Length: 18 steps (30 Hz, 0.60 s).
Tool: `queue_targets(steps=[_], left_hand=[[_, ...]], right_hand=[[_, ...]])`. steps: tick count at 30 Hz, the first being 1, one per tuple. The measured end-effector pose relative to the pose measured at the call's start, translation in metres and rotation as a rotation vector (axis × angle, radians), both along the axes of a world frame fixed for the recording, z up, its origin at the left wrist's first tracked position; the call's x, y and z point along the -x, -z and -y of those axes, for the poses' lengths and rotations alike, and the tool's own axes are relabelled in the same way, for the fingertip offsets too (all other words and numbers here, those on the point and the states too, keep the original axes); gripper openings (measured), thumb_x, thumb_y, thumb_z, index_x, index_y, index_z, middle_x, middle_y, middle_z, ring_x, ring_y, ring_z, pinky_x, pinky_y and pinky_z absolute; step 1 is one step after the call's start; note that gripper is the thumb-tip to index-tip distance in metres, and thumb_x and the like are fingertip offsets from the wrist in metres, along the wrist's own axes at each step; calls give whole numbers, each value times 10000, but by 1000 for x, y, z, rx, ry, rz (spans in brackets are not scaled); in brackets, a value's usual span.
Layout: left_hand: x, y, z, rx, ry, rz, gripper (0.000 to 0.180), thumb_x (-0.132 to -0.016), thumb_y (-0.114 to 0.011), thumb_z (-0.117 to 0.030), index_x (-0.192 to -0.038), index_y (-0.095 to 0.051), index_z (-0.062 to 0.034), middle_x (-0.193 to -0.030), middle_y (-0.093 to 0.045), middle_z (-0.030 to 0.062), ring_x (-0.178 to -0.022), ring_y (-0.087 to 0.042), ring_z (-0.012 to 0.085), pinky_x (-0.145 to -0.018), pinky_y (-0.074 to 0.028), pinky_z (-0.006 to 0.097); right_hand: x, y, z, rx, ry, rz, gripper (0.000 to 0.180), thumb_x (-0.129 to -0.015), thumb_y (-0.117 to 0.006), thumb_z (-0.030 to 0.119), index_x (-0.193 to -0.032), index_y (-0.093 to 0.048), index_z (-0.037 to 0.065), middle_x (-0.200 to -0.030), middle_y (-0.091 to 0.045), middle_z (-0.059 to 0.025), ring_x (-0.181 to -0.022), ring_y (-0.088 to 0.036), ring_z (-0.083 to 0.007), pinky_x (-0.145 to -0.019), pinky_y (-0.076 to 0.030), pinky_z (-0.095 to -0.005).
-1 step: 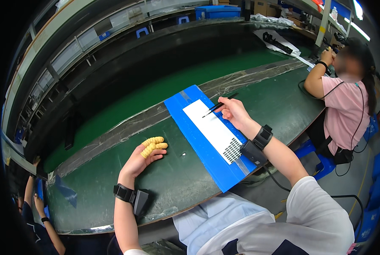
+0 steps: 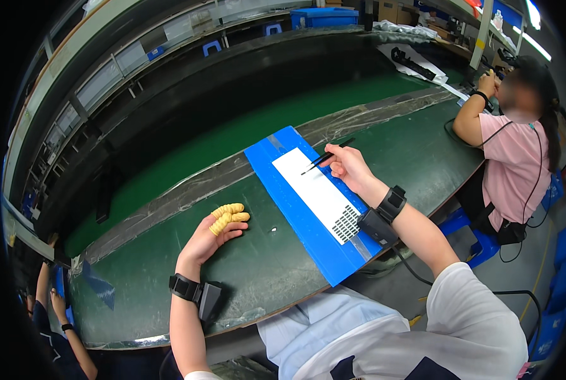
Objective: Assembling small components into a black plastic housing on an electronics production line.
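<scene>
- Green table (image 2: 143, 278) with a worn top, stretching across the view under both hands.
- Co-worker (image 2: 511, 161) in a pink top, seated at the table's far right, hands raised near the head.
- Blue board (image 2: 335, 263), lying slantwise across the table in front of the person, a grey strip at each end.
- White sheet (image 2: 305, 180), flat on the board, its near end under the black pieces.
- Right hand (image 2: 350, 170), over the board's right edge, thumb and fingers pinching the tweezers.
- Left hand (image 2: 200, 242), left of the board, fingers loosely bent and a little apart; whether it touches the table I cannot tell.
- Tweezers (image 2: 317, 164), dark and slim, tips over the sheet's upper half; contact is unclear.
- Yellow cots (image 2: 229, 215), on two left fingers.
- Black pieces (image 2: 345, 225), in close rows.
- White bit (image 2: 273, 229), on the table between left hand and board.
</scene>
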<state>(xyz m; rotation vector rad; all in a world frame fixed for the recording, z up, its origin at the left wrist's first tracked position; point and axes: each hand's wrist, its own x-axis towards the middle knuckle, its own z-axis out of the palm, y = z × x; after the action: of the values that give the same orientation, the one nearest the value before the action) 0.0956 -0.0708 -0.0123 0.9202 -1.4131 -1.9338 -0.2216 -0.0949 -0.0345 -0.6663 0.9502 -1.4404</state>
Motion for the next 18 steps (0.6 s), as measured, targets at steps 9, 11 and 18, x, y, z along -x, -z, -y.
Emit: queue_targets(steps=[9, 11, 18], left_hand=[[-2, 0, -1, 20, -14, 15, 368, -844, -432, -178, -1159, -361, -3, -1079, -479, 108, -932, -506, 178, -808, -412, 263], [-1, 0, -1, 21, -23, 11, 373, -846, -427, -186, -1161, -356, -1, -1084, -475, 109, -939, -503, 177, -814, -408, 265], [-6, 5, -1, 109, 39, 36, 426, -850, -409, -266, -1166, -344, 11, -1075, -478, 121, -956, -498, 177, -821, -405, 261]], right_hand=[[-4, 1, 3, -1, -10, -14, 184, -775, -540, 155, -797, -432, 7, -640, -550, -176, -370, -323, -40, -371, -284, -188], [0, 2, 3, 8, -10, -2, 175, -777, -534, 149, -803, -443, 2, -644, -548, -176, -368, -326, -38, -367, -283, -186], [-4, -2, -2, -3, -19, -46, 198, -789, -512, 167, -844, -456, -15, -661, -513, -143, -390, -313, -33, -385, -277, -183]])
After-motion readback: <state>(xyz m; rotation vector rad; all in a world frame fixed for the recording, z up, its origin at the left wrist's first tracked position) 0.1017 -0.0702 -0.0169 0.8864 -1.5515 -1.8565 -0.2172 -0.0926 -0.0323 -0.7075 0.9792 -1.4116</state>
